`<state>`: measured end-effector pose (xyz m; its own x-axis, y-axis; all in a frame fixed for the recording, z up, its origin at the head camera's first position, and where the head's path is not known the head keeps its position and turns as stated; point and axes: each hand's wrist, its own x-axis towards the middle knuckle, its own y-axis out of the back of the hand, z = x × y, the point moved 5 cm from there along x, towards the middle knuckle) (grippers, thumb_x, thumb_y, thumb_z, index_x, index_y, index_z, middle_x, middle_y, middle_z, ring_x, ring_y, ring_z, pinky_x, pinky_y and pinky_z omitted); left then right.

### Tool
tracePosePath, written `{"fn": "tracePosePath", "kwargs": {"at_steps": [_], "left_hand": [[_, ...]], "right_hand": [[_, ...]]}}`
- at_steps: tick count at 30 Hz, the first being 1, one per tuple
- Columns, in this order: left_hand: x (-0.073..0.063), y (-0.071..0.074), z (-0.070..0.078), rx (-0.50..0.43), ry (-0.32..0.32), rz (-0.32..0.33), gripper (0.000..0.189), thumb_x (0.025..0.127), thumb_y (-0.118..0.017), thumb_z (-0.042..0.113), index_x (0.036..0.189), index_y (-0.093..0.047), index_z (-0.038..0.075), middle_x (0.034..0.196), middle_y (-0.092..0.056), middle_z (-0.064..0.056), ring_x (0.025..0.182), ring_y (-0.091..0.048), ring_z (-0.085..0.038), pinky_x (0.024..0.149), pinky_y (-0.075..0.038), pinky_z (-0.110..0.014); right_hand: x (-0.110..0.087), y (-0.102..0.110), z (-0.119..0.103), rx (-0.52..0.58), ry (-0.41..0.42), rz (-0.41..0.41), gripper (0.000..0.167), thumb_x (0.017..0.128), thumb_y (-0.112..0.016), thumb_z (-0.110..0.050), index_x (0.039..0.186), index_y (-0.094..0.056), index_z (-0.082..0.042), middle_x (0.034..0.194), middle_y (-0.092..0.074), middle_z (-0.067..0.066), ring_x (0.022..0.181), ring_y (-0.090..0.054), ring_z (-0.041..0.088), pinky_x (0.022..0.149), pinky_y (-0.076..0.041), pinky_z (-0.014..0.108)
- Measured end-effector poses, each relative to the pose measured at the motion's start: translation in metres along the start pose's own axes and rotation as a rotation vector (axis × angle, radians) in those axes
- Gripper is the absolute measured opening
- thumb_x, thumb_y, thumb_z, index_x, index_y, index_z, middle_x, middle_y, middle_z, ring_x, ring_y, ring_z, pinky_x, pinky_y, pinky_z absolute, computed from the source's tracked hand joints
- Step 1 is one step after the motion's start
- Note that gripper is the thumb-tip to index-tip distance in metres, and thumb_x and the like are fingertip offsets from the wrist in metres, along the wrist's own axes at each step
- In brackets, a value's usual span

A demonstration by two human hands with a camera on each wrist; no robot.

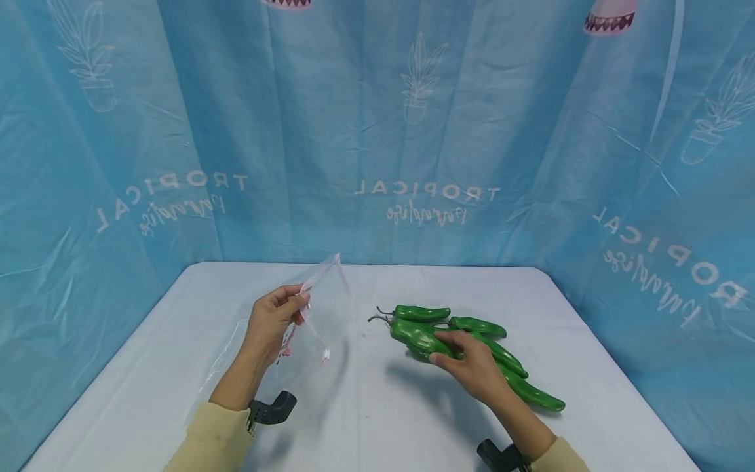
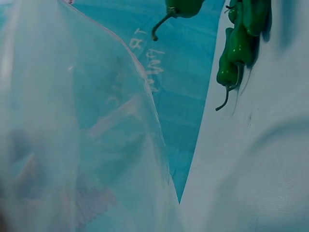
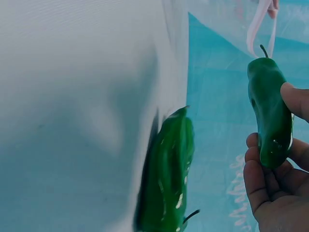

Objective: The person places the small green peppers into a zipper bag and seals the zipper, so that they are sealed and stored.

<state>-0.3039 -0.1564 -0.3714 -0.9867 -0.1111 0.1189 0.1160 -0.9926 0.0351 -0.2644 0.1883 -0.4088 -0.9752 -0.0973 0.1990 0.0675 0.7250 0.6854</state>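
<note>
My left hand (image 1: 275, 321) pinches the pink zip edge of a clear plastic zip bag (image 1: 327, 328), which hangs down over the left half of the table. The film fills much of the left wrist view, where the bag (image 2: 111, 130) hides the hand. My right hand (image 1: 472, 367) grips a glossy green pepper (image 3: 268, 106) between thumb and fingers, its thin curved stem toward the bag. In the right wrist view this pepper is up off the table. Several more green peppers (image 1: 533, 395) lie on the table close around and behind that hand.
The white table (image 1: 147, 308) has blue printed curtains (image 1: 318, 151) along its back and both sides. A dark wrist camera mount (image 1: 274, 408) sits on the left wrist, and another camera mount (image 1: 498, 455) on the right.
</note>
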Motion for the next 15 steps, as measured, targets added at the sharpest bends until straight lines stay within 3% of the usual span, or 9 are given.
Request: {"fn": "tracePosePath", "kwargs": {"at_steps": [15], "left_hand": [[0.000, -0.002, -0.002, -0.015, -0.003, -0.012, 0.037, 0.091, -0.063, 0.022, 0.119, -0.058, -0.003, 0.074, -0.058, 0.009, 0.061, -0.052, -0.005, 0.061, -0.050, -0.021]], "right_hand": [[0.019, -0.005, -0.039, -0.031, 0.115, -0.029, 0.043, 0.083, -0.072, -0.032, 0.122, -0.062, -0.019, 0.117, -0.064, 0.001, 0.104, -0.062, 0.017, 0.082, -0.052, 0.038]]}}
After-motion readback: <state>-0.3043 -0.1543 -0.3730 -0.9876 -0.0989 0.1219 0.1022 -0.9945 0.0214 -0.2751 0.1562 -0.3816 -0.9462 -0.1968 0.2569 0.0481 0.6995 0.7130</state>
